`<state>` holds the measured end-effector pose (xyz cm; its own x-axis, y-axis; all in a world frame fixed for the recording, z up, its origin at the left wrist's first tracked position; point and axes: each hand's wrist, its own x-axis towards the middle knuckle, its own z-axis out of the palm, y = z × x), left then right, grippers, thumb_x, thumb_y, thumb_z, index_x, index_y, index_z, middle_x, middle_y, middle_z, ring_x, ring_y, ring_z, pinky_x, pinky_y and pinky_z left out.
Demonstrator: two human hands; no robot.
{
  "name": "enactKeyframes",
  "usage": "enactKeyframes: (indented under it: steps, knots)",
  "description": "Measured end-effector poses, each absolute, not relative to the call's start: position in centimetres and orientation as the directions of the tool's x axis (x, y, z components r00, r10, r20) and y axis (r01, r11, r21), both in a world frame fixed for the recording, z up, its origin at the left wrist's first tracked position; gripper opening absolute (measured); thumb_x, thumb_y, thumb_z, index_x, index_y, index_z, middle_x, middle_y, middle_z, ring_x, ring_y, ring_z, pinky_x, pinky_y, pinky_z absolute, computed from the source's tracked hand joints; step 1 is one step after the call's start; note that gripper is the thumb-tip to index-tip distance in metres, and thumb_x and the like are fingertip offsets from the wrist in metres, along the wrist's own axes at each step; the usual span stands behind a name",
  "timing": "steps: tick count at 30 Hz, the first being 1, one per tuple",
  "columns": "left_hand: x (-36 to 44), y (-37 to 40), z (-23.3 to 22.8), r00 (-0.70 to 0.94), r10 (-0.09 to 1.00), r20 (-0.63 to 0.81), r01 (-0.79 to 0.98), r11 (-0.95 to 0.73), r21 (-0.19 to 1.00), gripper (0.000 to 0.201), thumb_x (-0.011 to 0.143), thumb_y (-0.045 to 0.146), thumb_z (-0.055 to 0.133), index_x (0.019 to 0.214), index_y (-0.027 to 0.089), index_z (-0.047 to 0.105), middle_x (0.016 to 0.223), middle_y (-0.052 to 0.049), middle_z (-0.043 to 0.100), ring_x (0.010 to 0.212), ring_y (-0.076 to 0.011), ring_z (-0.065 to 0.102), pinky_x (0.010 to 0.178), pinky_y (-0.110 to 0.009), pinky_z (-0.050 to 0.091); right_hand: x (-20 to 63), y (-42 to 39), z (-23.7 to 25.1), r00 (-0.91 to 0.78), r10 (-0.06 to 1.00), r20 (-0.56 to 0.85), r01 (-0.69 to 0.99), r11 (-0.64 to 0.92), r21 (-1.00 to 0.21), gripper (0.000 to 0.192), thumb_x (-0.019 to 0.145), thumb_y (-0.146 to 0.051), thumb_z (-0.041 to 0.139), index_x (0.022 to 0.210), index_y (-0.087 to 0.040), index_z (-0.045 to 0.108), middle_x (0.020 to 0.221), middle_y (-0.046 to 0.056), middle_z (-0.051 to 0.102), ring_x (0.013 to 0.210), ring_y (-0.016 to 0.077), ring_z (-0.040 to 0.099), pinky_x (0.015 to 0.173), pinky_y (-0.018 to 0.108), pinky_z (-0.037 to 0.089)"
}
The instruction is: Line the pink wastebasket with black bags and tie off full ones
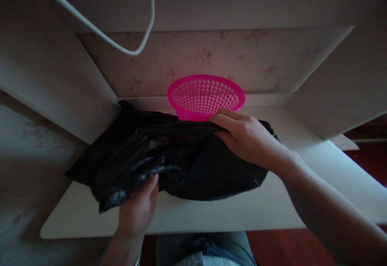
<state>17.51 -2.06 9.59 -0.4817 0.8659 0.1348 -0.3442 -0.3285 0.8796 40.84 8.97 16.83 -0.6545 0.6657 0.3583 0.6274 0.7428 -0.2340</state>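
— Two hands are seen on one thing; which thing is it?

— A black plastic bag (181, 161), crumpled and lying across the middle of the frame on a white shelf (211, 213).

— How is the bag held?

— By the left hand (137, 209), at lower centre, the bag's near edge is pinched, with the fingers curled closed over a fold. By the right hand (244, 137), right of centre, the upper edge of the bag is gripped, the fingers being closed on the plastic.

— What is placed close by?

— A pink perforated basket (206, 96) is set just behind the bag, above the centre of the frame; its rim is nearly touched by the right hand's fingers, though contact cannot be told. A white cable (99, 32) is hung in a loop at the upper left. White side panels are seen left and right of the shelf, and a faintly patterned back wall (211, 56) is seen behind the basket.
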Motion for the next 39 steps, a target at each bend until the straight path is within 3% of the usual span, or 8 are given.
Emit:
enactKeyframes:
  steps: [5,11,16,18,21,27,35,39]
  knots:
    - [16.7,-0.4,11.8,-0.539,0.835,0.106,-0.430,-0.381,0.819,0.031,0.071,0.030,0.092,0.100,0.035,0.080,0.136,0.006,0.072,0.146,-0.0307,0.051,0.110,-0.043,0.057,41.4,8.8,16.2,-0.684,0.671,0.286,0.648,0.739,-0.184,0.023,0.105,-0.021,0.046,0.117,-0.020,0.065,0.115,0.010,0.072,0.096,0.0254,0.068,0.075,0.034,0.045]
    - [14.3,-0.1,11.9,-0.476,0.879,0.008,-0.555,-0.308,0.773,0.025,0.078,0.022,0.076,0.102,0.029,0.079,0.120,0.000,0.078,0.124,-0.0272,0.066,0.098,-0.040,0.062,42.4,8.6,16.4,-0.670,0.714,0.204,0.704,0.698,-0.130,0.018,0.104,-0.021,0.050,0.116,-0.021,0.064,0.112,0.008,0.076,0.093,0.0248,0.071,0.071,0.033,0.043]
    - [14.7,-0.1,11.9,-0.309,0.946,0.097,-0.529,-0.256,0.809,0.071,0.063,0.034,0.091,0.132,0.030,0.073,0.115,-0.006,0.080,0.107,-0.0298,0.073,0.090,-0.042,0.066,42.3,8.4,17.0,-0.681,0.719,0.142,0.714,0.694,-0.093,0.019,0.104,-0.020,0.051,0.118,-0.023,0.064,0.117,0.008,0.076,0.091,0.0241,0.072,0.068,0.032,0.042]
    - [15.0,0.6,11.9,-0.364,0.931,0.029,-0.507,-0.225,0.832,0.066,0.063,0.037,0.095,0.126,0.031,0.076,0.115,-0.004,0.080,0.105,-0.0286,0.074,0.091,-0.043,0.065,42.3,8.3,17.1,-0.692,0.710,0.133,0.703,0.704,-0.099,0.020,0.104,-0.019,0.052,0.120,-0.023,0.064,0.118,0.008,0.076,0.094,0.0252,0.073,0.069,0.032,0.043]
    - [14.8,2.2,11.7,-0.501,0.865,-0.034,-0.513,-0.265,0.816,0.040,0.067,0.030,0.095,0.104,0.026,0.082,0.107,-0.001,0.082,0.100,-0.0222,0.075,0.094,-0.036,0.063,42.7,8.5,16.9,-0.692,0.709,0.137,0.698,0.705,-0.123,0.022,0.104,-0.020,0.052,0.121,-0.022,0.065,0.121,0.009,0.076,0.099,0.0274,0.074,0.073,0.033,0.046]
    - [13.0,3.9,11.7,-0.510,0.859,-0.045,-0.570,-0.299,0.765,0.012,0.076,0.019,0.085,0.087,0.024,0.082,0.094,-0.001,0.082,0.089,-0.0178,0.076,0.086,-0.026,0.064,44.8,9.3,16.0,-0.679,0.706,0.198,0.666,0.707,-0.237,0.024,0.108,-0.031,0.051,0.121,-0.021,0.068,0.114,0.009,0.078,0.100,0.0256,0.074,0.083,0.034,0.051]
    - [10.9,4.9,11.8,-0.545,0.839,0.018,-0.573,-0.388,0.722,0.021,0.080,0.007,0.076,0.085,0.027,0.078,0.088,0.004,0.080,0.084,-0.0115,0.076,0.082,-0.020,0.063,49.8,9.4,14.5,-0.607,0.780,0.152,0.732,0.624,-0.275,0.033,0.106,-0.047,0.053,0.121,-0.023,0.070,0.105,0.008,0.079,0.094,0.0247,0.075,0.079,0.034,0.052]
    - [10.2,5.2,12.1,-0.536,0.843,-0.040,-0.633,-0.371,0.679,0.029,0.083,0.000,0.069,0.088,0.027,0.076,0.084,0.007,0.080,0.083,-0.0097,0.076,0.084,-0.018,0.063,53.4,9.7,13.8,-0.561,0.810,0.170,0.726,0.581,-0.369,0.027,0.102,-0.045,0.059,0.106,-0.022,0.074,0.093,0.007,0.077,0.081,0.0222,0.071,0.073,0.034,0.053]
